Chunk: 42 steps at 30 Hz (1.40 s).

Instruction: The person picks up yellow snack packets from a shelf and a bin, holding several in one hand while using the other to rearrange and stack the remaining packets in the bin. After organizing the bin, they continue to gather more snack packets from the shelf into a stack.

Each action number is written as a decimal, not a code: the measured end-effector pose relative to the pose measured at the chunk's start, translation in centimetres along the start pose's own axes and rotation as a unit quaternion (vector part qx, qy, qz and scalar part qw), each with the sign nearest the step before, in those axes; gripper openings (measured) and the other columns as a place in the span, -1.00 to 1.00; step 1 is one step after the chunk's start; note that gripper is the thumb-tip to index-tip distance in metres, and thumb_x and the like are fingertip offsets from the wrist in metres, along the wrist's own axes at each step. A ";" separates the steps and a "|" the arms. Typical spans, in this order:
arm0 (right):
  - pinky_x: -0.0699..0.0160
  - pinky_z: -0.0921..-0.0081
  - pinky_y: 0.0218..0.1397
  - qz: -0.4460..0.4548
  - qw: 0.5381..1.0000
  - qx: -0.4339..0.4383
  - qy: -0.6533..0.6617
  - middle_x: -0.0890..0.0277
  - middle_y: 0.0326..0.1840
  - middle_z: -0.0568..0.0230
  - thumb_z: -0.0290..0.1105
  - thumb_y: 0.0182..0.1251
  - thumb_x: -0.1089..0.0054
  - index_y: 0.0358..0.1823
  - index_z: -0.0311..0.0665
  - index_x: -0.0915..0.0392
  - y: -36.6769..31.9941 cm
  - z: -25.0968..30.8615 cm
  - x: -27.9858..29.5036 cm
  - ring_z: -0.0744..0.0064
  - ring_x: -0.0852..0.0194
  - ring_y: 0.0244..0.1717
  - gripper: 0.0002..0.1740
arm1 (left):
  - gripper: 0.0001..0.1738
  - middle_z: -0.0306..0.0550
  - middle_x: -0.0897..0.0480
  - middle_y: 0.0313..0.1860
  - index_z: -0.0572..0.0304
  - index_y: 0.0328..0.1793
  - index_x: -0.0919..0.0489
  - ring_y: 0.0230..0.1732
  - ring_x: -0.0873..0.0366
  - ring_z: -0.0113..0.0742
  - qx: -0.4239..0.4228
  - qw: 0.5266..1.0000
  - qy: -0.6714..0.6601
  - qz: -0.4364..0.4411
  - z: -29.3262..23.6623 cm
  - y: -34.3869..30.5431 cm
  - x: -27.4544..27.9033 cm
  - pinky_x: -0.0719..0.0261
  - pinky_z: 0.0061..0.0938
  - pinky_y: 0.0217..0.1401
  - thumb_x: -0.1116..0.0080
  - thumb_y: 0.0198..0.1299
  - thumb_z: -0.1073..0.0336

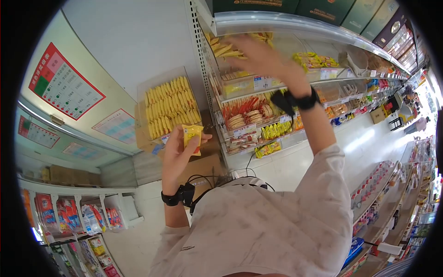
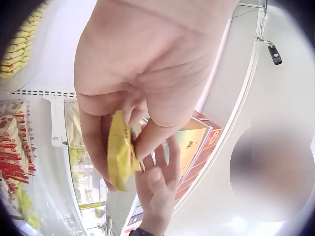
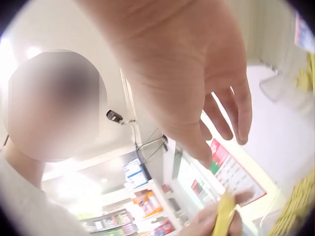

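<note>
In the head view, my left hand [image 1: 173, 152] pinches a small yellow packet [image 1: 190, 134] between thumb and fingers, in front of my chest. The left wrist view shows the same packet [image 2: 119, 155] edge-on, upright in the grip. Blurred in the head view, my right hand [image 1: 260, 54] is raised before the top shelf, its fingers overlapping a bin of yellow packets [image 1: 221, 50]. Nothing shows between its loosely spread fingers [image 3: 241, 115] in the right wrist view. A clear box of neatly stacked yellow packets [image 1: 170, 105] stands just beyond the left hand.
Shelves on the right hold red-wrapped snacks [image 1: 235, 110] and green-yellow packets [image 1: 277, 130] behind price labels. Dark green boxes [image 1: 318, 11] line the top. Cardboard [image 1: 203, 168] and black cables lie below the clear box. A red-edged poster [image 1: 67, 83] hangs at left.
</note>
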State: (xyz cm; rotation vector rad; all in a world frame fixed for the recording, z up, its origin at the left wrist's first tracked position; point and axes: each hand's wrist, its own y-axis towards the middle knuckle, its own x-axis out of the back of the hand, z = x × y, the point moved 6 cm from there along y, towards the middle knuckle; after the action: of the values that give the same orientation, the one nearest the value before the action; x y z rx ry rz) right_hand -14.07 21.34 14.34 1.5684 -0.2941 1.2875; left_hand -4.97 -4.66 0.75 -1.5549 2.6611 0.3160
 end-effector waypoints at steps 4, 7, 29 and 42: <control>-0.59 0.23 0.29 0.208 0.974 -0.034 -0.088 -0.62 0.20 -0.05 -0.10 0.31 -0.36 0.44 -0.20 -0.41 4.9 -4.9 -2.3 0.08 -0.59 0.27 -0.28 | -0.79 0.00 -0.66 -0.01 0.20 0.17 -0.31 0.02 -0.74 -0.26 0.005 0.999 -0.031 -0.017 -0.9 -0.4 -1.0 -0.68 -0.50 -0.03 -0.06 0.53 0.44; -0.62 0.28 0.25 0.258 0.961 -0.057 -0.080 -0.62 0.19 -0.05 -0.12 0.26 -0.39 0.45 -0.19 -0.40 6.9 -5.1 -3.3 0.14 -0.59 0.26 -0.25 | -0.68 -0.04 -0.65 -0.04 0.21 0.32 -0.32 -0.11 -0.69 -0.36 -0.003 1.000 0.003 -0.019 0.1 -0.3 -0.6 -0.65 -0.52 -0.07 -0.05 0.53 0.45; -0.53 0.33 0.31 0.167 0.979 -0.094 0.062 -0.67 0.18 0.15 -0.05 0.34 -0.38 0.14 -0.20 -0.70 2.1 -1.7 0.8 0.16 -0.60 0.22 -0.52 | -0.63 -0.16 -0.61 -0.23 0.29 0.37 -0.45 -0.27 -0.57 -0.44 -0.004 0.985 -0.094 -0.146 2.2 0.0 0.9 -0.56 -0.55 -0.15 -0.01 0.59 0.25; -0.69 0.31 0.04 -0.132 0.980 -0.080 0.128 -0.55 0.18 0.13 -0.56 0.27 -0.40 0.11 -0.20 -0.74 -8.6 12.6 -0.4 0.18 -0.68 -0.02 -0.64 | -0.18 0.01 -0.65 0.08 0.39 0.53 -0.29 0.22 -0.63 0.02 -0.057 0.919 -0.378 -0.101 3.3 2.3 0.0 -0.52 -0.10 0.41 0.39 0.62 -0.28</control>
State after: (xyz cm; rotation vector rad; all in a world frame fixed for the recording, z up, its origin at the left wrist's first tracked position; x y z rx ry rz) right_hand -0.83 14.62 10.77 1.2431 -0.0243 1.2079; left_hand -7.14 -2.90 -2.17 -1.3369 1.8984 0.8647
